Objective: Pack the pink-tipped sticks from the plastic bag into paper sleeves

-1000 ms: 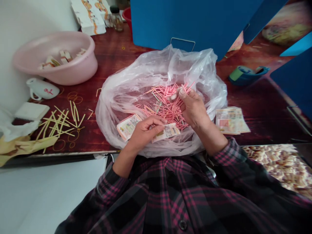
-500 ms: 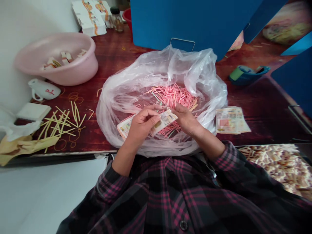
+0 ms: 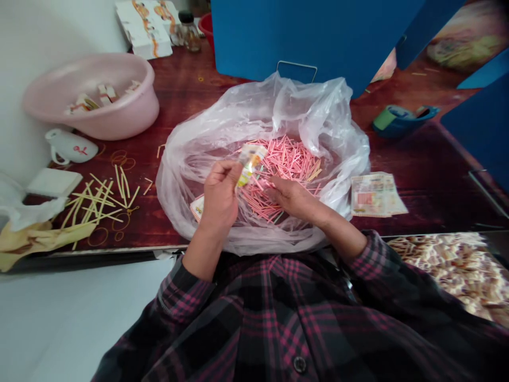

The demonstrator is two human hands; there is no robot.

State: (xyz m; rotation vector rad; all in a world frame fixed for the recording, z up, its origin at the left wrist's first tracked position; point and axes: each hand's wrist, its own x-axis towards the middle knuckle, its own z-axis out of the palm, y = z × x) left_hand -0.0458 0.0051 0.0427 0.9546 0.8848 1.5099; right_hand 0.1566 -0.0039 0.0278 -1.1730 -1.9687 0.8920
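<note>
My left hand [image 3: 220,193] pinches a small printed packet [image 3: 253,155] between thumb and fingers, tilted up above a clear plastic bag [image 3: 191,143]. Thin pink sticks [image 3: 292,156] lie heaped in that bag, with a few yellowish and green ones among them. My right hand [image 3: 294,197] is low over the heap, its fingers closed round some pink sticks at the fingertips; how many is hidden. Partly behind my left wrist, a stack of printed packets [image 3: 198,207] rests on the bag's near left side.
A pink basin [image 3: 131,114] holding bundles stands at the left, beside a white mug [image 3: 75,146]. Yellow sticks [image 3: 95,199] and rubber bands lie nearer. Printed sheets [image 3: 376,195] and a blue basket [image 3: 401,124] are to the right. Blue panels [image 3: 310,37] stand behind the bag.
My left hand has lifted the packet up and away from my right hand, turning it so a yellow part shows. My right hand has dropped slightly toward the pink sticks.
</note>
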